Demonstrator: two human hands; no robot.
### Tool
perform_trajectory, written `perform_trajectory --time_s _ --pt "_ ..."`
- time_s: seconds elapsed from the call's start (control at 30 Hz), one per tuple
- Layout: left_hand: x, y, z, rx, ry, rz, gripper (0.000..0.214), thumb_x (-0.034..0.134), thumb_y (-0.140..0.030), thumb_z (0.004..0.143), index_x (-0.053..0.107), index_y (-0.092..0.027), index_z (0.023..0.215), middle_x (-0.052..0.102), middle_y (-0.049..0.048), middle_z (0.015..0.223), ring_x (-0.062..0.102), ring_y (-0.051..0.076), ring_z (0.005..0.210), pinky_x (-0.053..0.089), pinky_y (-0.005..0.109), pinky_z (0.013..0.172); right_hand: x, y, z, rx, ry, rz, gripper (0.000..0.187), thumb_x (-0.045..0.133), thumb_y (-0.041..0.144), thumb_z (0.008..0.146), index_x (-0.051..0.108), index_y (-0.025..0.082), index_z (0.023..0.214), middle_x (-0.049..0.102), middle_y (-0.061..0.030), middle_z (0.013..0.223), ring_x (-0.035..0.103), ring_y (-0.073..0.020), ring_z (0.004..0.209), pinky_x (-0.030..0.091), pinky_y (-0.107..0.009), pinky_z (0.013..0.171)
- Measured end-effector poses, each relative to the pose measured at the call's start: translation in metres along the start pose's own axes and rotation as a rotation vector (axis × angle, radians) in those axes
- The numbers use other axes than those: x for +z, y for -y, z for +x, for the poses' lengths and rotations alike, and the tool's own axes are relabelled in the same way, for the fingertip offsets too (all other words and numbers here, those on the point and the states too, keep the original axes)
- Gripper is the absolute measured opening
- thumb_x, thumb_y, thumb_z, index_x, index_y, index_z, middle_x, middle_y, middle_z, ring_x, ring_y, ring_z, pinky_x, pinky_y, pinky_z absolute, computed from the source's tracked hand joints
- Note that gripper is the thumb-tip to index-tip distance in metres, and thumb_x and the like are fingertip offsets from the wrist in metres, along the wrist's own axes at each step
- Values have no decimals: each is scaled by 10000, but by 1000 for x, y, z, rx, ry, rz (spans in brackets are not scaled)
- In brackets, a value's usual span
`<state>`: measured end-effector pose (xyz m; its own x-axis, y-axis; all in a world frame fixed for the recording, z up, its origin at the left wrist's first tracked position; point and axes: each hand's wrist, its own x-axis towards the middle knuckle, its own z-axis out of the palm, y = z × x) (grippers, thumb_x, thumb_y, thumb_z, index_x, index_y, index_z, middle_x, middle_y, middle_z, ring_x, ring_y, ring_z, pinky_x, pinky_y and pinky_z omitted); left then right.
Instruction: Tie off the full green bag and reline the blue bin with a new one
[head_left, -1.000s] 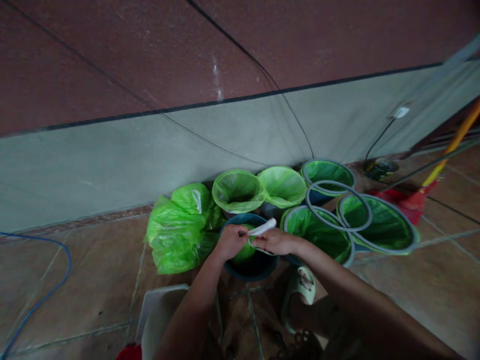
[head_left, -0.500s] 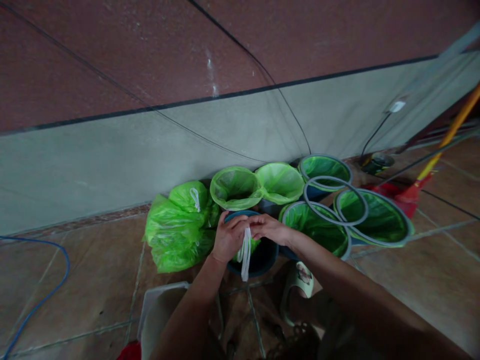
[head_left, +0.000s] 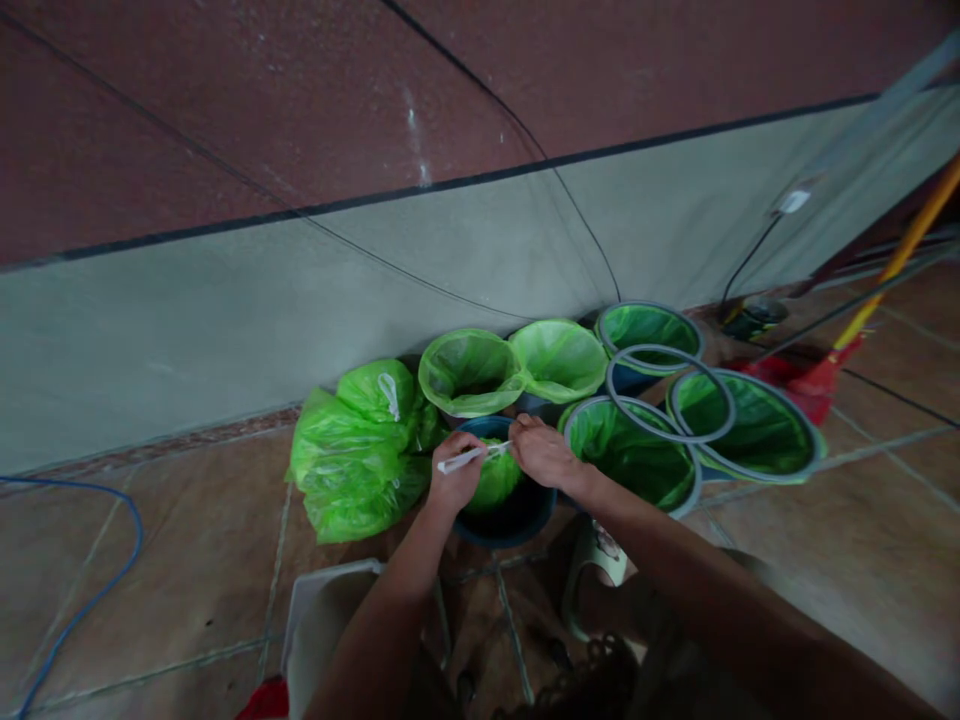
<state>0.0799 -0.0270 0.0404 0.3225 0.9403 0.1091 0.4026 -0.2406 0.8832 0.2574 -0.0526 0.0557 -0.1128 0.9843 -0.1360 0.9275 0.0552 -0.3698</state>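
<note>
Over a dark blue bin [head_left: 517,527], both my hands grip the white drawstring [head_left: 461,461] of a green garbage bag [head_left: 496,487]. The bag is gathered inside the bin, its neck bunched at the string. My left hand [head_left: 455,474] is closed on the string, and a white end sticks out to its left. My right hand [head_left: 541,450] is closed around the string's other side, at the bin's right rim. Left of the bin lie tied green garbage bags [head_left: 352,455], one with a white drawstring loop [head_left: 388,396] on top.
Two bins with light green liners [head_left: 472,372] stand against the wall. To the right are lined bins with grey rims [head_left: 630,455], a loose grey ring [head_left: 671,436] across them. Beyond sit a red dustpan [head_left: 814,390] and yellow pole [head_left: 900,250]. A blue hose [head_left: 137,525] lies left.
My hands have moved apart, drawing the drawstring out sideways between them. Its hanging white loop now points left past my left hand, and more of the green bag shows.
</note>
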Motion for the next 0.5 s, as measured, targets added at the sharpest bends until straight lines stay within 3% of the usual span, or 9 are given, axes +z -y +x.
perform_trajectory --time_s 0.07,0.13,0.23,0.37,0.5 --pt "-3 6 1 -105 10 16 88 606 -193 735 626 -176 652 619 3 674 571 139 668 448 264 658 2 -7 1 39 21 -42 204 437 183 891 617 106 948 617 -182 1058 563 -243 1009 409 -354 922" --pt "-6 11 3 -157 43 9 61 615 -202 727 640 -174 678 627 3 663 574 143 661 442 266 644 6 -12 4 51 30 80 208 435 192 890 626 119 924 639 -140 999 586 -208 940 426 -313 874" --pt "-7 11 5 -157 56 -115 84 615 -252 749 655 -179 763 661 11 726 590 142 692 453 256 645 11 -14 8 93 40 491 203 450 224 853 636 143 843 645 -55 829 587 -157 787 436 -258 736" --pt "0 1 5 -258 151 -322 160 567 -322 788 603 -166 782 647 4 669 535 103 499 406 220 470 17 -7 8 119 50 1009 219 512 344 789 613 156 744 600 -6 689 544 -128 656 413 -241 624" --pt "5 -4 5 -345 78 -442 158 568 -321 776 546 -165 793 670 13 718 531 86 450 393 204 423 15 -4 6 126 38 1076 232 581 383 727 599 156 683 501 38 524 431 -91 506 339 -222 517"
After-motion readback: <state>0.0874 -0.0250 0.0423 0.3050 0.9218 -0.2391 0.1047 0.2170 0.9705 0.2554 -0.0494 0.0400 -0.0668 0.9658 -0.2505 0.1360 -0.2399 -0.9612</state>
